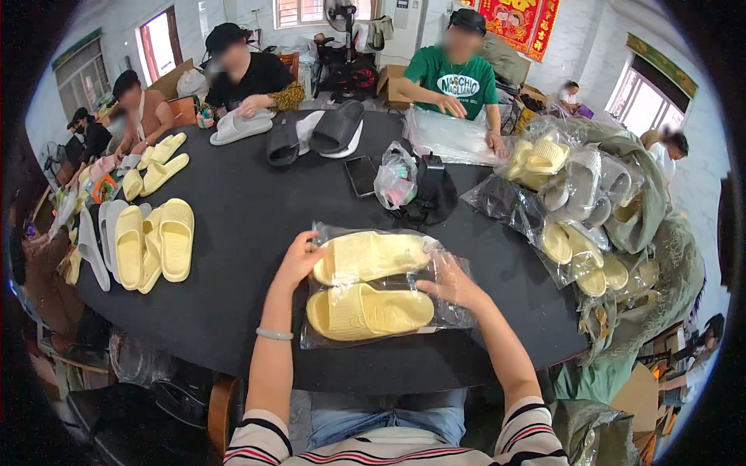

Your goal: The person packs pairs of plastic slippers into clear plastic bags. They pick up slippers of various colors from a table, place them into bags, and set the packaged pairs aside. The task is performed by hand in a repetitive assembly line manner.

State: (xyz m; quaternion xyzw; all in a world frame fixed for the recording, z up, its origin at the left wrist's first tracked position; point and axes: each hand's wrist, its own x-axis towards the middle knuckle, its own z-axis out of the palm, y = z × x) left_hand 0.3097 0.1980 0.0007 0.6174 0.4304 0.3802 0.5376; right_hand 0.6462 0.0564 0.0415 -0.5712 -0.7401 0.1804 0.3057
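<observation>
A pair of pale yellow slippers (369, 312) lies in a clear plastic bag (457, 314) on the table in front of me. One slipper lies above the other, both with their soles down. At the bag's upper left corner, my left hand (298, 260) pinches the plastic between thumb and fingers. My right hand (451, 282) rests over the bag's right end, its thumb and fingers apart, near the slippers' ends. Some fingertips of this hand are hard to make out against the shiny plastic.
Loose yellow slippers (177, 241) and grey ones stand at left on the black table (241, 311). Bagged slippers (587, 175) pile up at right. A phone (360, 176) and black slippers (336, 128) lie farther back. Across the table, a person in green handles clear bags (451, 136).
</observation>
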